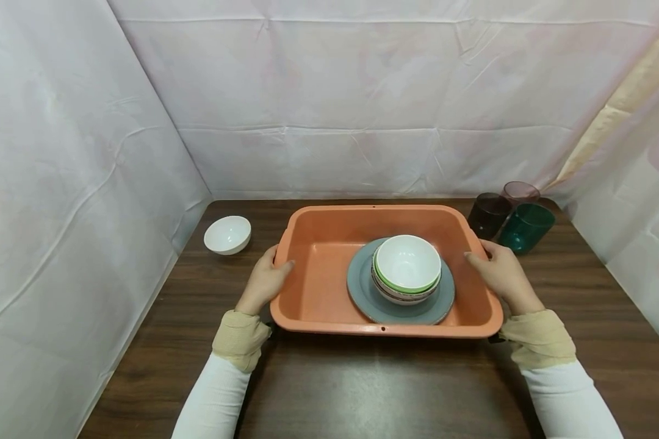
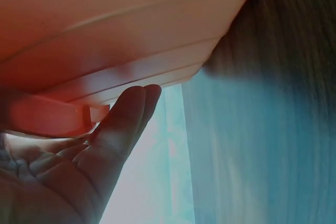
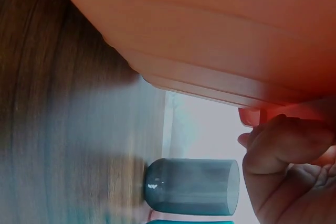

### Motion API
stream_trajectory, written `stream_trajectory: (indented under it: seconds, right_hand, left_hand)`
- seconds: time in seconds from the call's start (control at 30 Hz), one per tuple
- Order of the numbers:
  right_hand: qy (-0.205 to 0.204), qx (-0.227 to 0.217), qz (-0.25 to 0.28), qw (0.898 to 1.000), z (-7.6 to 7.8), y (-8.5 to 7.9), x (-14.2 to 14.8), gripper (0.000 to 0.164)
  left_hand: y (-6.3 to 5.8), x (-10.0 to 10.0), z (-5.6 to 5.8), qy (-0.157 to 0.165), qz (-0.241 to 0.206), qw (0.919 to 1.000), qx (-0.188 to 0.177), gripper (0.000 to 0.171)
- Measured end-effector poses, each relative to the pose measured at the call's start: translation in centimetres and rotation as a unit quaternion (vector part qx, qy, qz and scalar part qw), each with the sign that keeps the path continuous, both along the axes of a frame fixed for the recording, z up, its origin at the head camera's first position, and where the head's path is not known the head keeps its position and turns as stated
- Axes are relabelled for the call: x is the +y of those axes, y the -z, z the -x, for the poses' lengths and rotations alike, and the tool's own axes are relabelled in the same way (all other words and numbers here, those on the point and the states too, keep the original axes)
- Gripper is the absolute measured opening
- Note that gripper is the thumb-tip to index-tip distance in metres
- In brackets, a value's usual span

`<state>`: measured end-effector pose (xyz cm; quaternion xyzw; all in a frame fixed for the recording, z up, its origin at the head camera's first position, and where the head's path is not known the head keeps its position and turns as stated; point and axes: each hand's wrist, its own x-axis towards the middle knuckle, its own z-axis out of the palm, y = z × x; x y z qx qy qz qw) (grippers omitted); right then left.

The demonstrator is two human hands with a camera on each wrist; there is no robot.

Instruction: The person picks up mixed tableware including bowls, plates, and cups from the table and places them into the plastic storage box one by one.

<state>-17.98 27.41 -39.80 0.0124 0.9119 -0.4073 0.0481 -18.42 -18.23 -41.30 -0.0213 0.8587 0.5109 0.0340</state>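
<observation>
An orange plastic basin (image 1: pixel 329 268) sits between both hands in the head view. My left hand (image 1: pixel 265 280) grips its left rim, thumb over the edge and fingers beneath the lip, as the left wrist view shows. At the opposite end my right hand (image 1: pixel 502 274) grips the right rim the same way, fingers curled under it in the right wrist view. Inside the basin, toward its right half, a grey-blue plate (image 1: pixel 359 286) lies flat. On that plate stands a stack of bowls, a white bowl with a green outside (image 1: pixel 409 263) on top and brown-rimmed ones below.
A small white bowl (image 1: pixel 227 235) stands on the dark wooden table (image 1: pixel 362 384) at the back left. Close behind the right hand are a dark glass (image 1: pixel 489 216), a green glass (image 1: pixel 527 227) and a pinkish glass (image 1: pixel 522 191). White sheeting (image 1: pixel 329 103) encloses the back and sides.
</observation>
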Motion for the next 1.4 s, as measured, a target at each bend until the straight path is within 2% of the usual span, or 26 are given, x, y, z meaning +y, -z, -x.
stream_trajectory:
  seconds: [0.17, 0.3, 0.43, 0.63, 0.8, 0.97, 1.1, 1.2, 1.4]
  right_hand:
    - [0.001, -0.005, 0.005, 1.0, -0.1, 0.1, 0.1, 0.069]
    - [0.0, -0.008, 0.007, 1.0, -0.1, 0.3, 0.1, 0.069]
    - [0.001, 0.005, 0.012, 1.0, -0.1, 0.5, 0.0, 0.065]
    - [0.0, 0.006, 0.011, 1.0, -0.1, 0.4, -0.2, 0.065]
    - [-0.001, 0.005, 0.009, 1.0, -0.2, 0.2, -0.3, 0.066]
    - [0.0, 0.01, 0.006, 1.0, -0.1, 0.2, -0.2, 0.065]
    - [0.001, 0.009, 0.005, 1.0, -0.1, 0.1, 0.0, 0.064]
    - [0.001, 0.008, 0.006, 1.0, -0.1, 0.2, 0.0, 0.065]
    - [0.003, 0.012, 0.006, 1.0, -0.2, 0.2, -0.1, 0.064]
  left_hand:
    - [-0.1, -0.2, -0.1, -0.006, 0.015, 0.9999, -0.005, 0.057]
    - [-0.3, -0.7, -0.1, -0.006, 0.005, 1.0, -0.002, 0.062]
    - [-0.6, -1.4, -0.2, -0.019, -0.01, 0.9997, 0.009, 0.064]
    - [-0.9, -2.9, -0.4, -0.062, -0.015, 0.9965, 0.054, 0.059]
    - [-1.9, -4.6, -0.4, -0.103, -0.028, 0.9914, 0.075, 0.065]
    - [-2.6, -6.7, 0.4, -0.142, -0.011, 0.9851, 0.096, 0.072]
    - [-2.0, -8.2, 1.4, -0.176, 0.013, 0.9799, 0.094, 0.078]
    - [-1.4, -9.4, 2.0, -0.199, 0.029, 0.9769, 0.073, 0.083]
    - [-0.1, -11.3, 3.2, -0.232, 0.028, 0.9717, 0.034, 0.082]
